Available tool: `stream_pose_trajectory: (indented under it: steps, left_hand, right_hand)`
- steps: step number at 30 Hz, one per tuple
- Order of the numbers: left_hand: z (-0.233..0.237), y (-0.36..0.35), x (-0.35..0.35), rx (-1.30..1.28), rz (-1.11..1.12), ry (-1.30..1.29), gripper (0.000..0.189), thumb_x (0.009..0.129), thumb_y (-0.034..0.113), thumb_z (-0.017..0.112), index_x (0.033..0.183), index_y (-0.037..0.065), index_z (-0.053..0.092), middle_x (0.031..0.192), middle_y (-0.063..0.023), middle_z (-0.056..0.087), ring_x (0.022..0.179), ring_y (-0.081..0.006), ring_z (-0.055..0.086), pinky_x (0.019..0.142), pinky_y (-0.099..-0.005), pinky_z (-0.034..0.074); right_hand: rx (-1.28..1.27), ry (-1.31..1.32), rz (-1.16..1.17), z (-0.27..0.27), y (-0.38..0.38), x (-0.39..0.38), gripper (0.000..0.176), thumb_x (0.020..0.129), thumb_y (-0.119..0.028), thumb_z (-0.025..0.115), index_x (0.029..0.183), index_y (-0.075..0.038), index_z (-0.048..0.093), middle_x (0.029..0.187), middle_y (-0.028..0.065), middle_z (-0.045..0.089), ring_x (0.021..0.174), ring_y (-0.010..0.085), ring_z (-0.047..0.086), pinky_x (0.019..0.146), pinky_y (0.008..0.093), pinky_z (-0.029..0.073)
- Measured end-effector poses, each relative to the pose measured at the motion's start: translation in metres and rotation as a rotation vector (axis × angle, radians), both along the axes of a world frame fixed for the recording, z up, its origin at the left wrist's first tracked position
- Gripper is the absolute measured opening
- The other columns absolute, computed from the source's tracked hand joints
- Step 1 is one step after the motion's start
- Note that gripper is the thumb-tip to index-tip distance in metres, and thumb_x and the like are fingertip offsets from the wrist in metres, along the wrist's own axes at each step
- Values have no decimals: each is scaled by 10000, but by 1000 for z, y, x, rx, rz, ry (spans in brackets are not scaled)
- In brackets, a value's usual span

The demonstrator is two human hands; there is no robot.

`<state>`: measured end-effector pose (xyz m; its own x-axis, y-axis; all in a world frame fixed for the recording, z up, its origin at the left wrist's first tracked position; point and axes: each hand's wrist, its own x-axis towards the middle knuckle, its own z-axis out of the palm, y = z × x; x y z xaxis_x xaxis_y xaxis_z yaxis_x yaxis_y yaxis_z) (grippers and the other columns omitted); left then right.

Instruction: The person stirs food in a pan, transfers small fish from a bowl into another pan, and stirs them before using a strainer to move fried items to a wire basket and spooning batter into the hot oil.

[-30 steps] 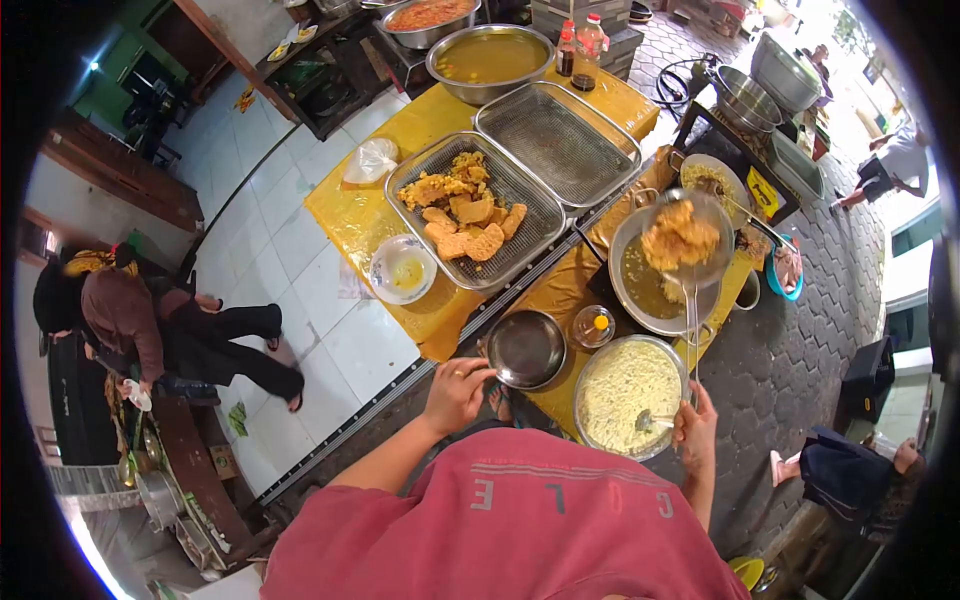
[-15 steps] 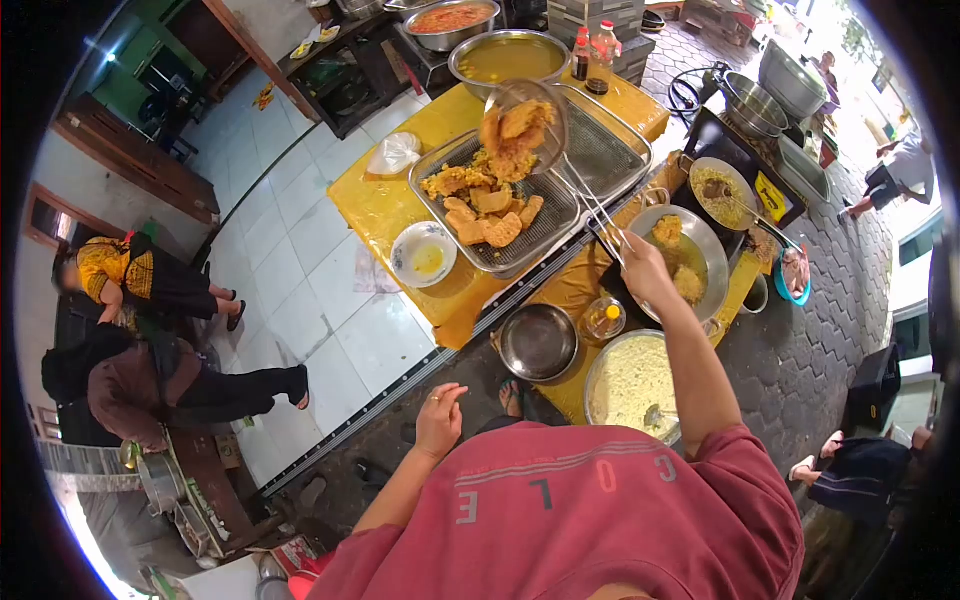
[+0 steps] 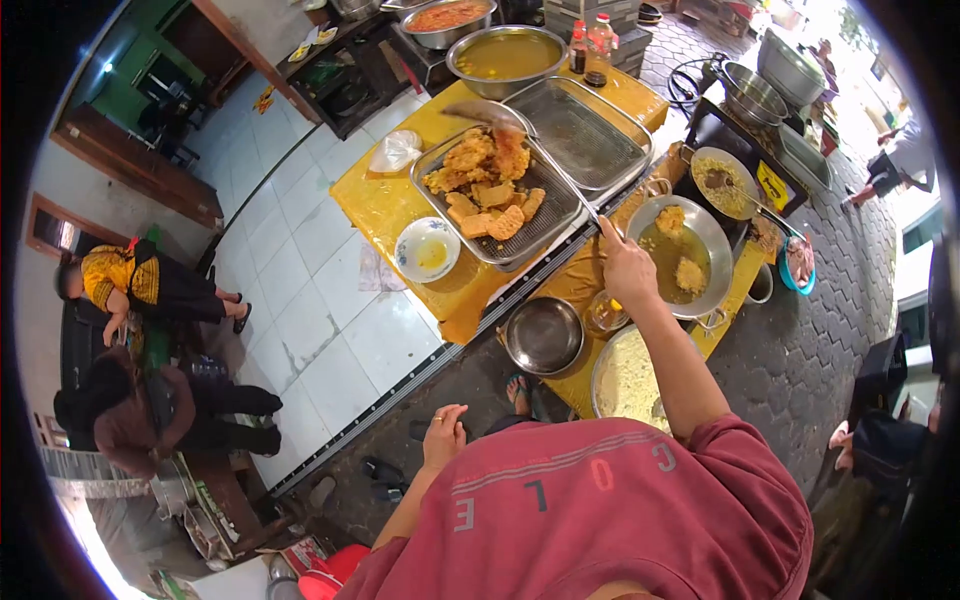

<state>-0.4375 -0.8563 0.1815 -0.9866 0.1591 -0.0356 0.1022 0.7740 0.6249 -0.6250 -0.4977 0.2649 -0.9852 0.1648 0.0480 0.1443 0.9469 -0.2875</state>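
My right hand (image 3: 628, 262) grips the long metal handle of a skimmer (image 3: 488, 114). The skimmer's bowl is tipped on its side above a wire-mesh tray (image 3: 540, 225). Golden fried pieces (image 3: 485, 160) lie heaped in that tray, with flat brown slabs (image 3: 495, 208) in front of them; one fried piece right under the skimmer is blurred. Below my right forearm, a wok of oil (image 3: 715, 240) holds fried pieces (image 3: 690, 275). My left hand (image 3: 445, 435) hangs near my waist, fingers loosely curled, with nothing visible in it.
A second mesh tray (image 3: 585, 130) adjoins the first. Around them are a patterned bowl (image 3: 428, 250), a pot of yellow liquid (image 3: 510, 55), an empty pan (image 3: 543, 336), a tub of batter (image 3: 635, 375) and another wok (image 3: 722, 183). Two people (image 3: 130, 285) stand at left.
The skimmer has turned over and its fried pieces have dropped onto the heap in the tray. My right hand has shifted slightly left; my left hand has lowered a little.
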Motion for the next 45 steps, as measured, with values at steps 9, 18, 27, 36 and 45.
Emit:
stream_pose_trajectory:
  steps: [9, 18, 27, 36, 45]
  left_hand:
    - [-9, 26, -42, 2, -250, 18, 335, 731, -14, 504, 1047, 95, 521, 1037, -96, 516, 943, -284, 522, 771, -344, 452]
    - [-19, 47, -58, 2, -376, -7, 355, 729, -27, 494, 1065, 87, 507, 1032, -113, 513, 947, -293, 516, 764, -351, 452]
    - [-48, -8, -32, -151, -338, -209, 402, 726, -38, 471, 1104, 93, 510, 1021, -99, 509, 858, -223, 539, 726, -302, 447]
    - [-83, -32, -32, -144, -426, -168, 388, 728, -33, 467, 1096, 80, 514, 1039, -102, 509, 808, -202, 539, 725, -295, 446]
    - [-67, -17, -29, -94, -417, -117, 377, 743, -17, 459, 1106, 73, 510, 1023, -110, 502, 730, -189, 513, 685, -285, 442]
  right_hand:
    - [-732, 237, 13, -31, 16, 1, 359, 851, -108, 437, 1209, -116, 458, 848, 278, 558, 815, 386, 554, 719, 392, 430]
    - [-1654, -73, -200, 11, 47, 47, 443, 873, -73, 357, 1311, -138, 341, 577, 41, 436, 404, 98, 373, 332, 241, 336]
    - [-988, 47, -830, -53, 187, 186, 323, 865, -162, 420, 1170, -125, 520, 653, 118, 571, 522, 176, 561, 450, 309, 458]
    - [-167, -229, -848, -108, 235, 213, 399, 817, -99, 338, 1192, -133, 469, 954, 232, 579, 913, 366, 559, 786, 445, 443]
    - [-763, -410, -903, -136, 229, 227, 439, 849, -91, 283, 1259, -186, 409, 690, 161, 559, 482, 264, 543, 396, 446, 434]
